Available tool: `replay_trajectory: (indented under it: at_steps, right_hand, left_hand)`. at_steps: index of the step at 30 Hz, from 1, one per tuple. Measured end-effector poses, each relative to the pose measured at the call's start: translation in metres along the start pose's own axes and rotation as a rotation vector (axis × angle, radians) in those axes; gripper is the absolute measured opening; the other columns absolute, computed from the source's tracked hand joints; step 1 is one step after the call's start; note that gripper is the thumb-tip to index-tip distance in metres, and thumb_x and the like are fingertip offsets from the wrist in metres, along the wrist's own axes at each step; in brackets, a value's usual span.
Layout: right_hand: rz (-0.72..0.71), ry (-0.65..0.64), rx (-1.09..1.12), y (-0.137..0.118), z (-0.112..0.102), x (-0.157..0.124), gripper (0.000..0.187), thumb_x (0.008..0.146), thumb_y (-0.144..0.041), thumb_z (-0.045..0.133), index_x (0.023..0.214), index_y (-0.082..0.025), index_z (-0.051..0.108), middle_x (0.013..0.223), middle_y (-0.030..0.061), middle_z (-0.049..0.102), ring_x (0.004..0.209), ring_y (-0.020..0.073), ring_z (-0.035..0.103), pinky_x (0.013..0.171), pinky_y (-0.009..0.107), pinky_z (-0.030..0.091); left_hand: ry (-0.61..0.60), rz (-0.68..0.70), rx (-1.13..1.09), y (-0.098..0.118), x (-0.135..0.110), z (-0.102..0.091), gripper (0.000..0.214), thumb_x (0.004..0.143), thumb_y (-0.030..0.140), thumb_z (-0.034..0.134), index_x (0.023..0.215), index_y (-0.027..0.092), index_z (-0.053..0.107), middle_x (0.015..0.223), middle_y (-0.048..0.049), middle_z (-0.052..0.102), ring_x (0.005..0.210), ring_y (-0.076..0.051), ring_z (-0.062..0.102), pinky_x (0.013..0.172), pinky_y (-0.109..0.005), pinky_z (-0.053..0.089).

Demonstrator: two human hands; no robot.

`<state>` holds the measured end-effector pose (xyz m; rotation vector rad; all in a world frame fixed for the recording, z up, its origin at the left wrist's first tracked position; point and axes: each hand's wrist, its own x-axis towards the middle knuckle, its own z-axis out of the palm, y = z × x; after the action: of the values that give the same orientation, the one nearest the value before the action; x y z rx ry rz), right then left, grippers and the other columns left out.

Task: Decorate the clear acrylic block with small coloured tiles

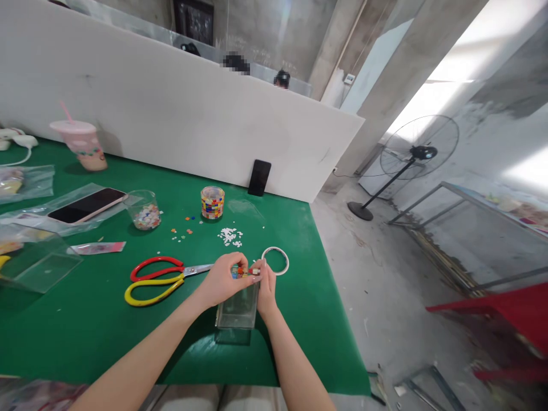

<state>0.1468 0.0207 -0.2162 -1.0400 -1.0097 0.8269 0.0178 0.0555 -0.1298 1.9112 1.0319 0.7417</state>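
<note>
A: Obj?
B: Clear glass box, rectangular, upright, centre of green table nr front edge. Row of sm. coloured tile bits (red, orange, blue) at its top rim.
A: Hands?
B: L hand fingers closed, pinching tile bits at rim. R hand fingertips pinched on same bits, opp. side.
A: Nearby?
B: Red/yellow scissors just left of L hand; white ring just beyond R hand.
</note>
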Motion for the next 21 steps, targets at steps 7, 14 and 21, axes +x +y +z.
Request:
replay_trajectory:
  at_steps: [7,14,21]
  right_hand:
    - [-0.022,-0.022,-0.001,0.006,-0.002,-0.005,0.029,0.096,-0.041,0.053,0.098,-0.014,0.063,0.088,0.002,0.066,0.071,0.0128,0.063,0.067,0.031,0.054]
    - [0.064,0.029,-0.01,0.014,0.0,-0.004,0.027,0.095,-0.037,0.056,0.111,-0.015,0.062,0.104,0.0057,0.066,0.084,0.0162,0.066,0.073,0.034,0.057]
    - [0.173,0.094,-0.039,0.024,0.0,0.004,0.032,0.094,-0.035,0.058,0.119,-0.016,0.059,0.115,0.0079,0.064,0.095,0.0204,0.066,0.08,0.04,0.057]
  left_hand:
    - [0.031,0.004,-0.035,-0.001,-0.005,0.002,0.031,0.073,0.042,0.063,0.063,0.021,0.044,0.067,0.0027,0.049,0.069,-0.016,0.047,0.07,-0.028,0.04]
    - [-0.078,-0.036,-0.211,-0.02,-0.006,-0.009,0.066,0.085,0.073,0.029,0.078,0.018,0.064,0.078,-0.0065,0.068,0.076,-0.021,0.062,0.073,-0.033,0.049]
    - [-0.011,-0.103,-0.29,-0.032,-0.005,-0.002,0.072,0.093,0.069,0.018,0.081,0.017,0.067,0.086,-0.0075,0.074,0.084,-0.022,0.067,0.084,-0.037,0.051]
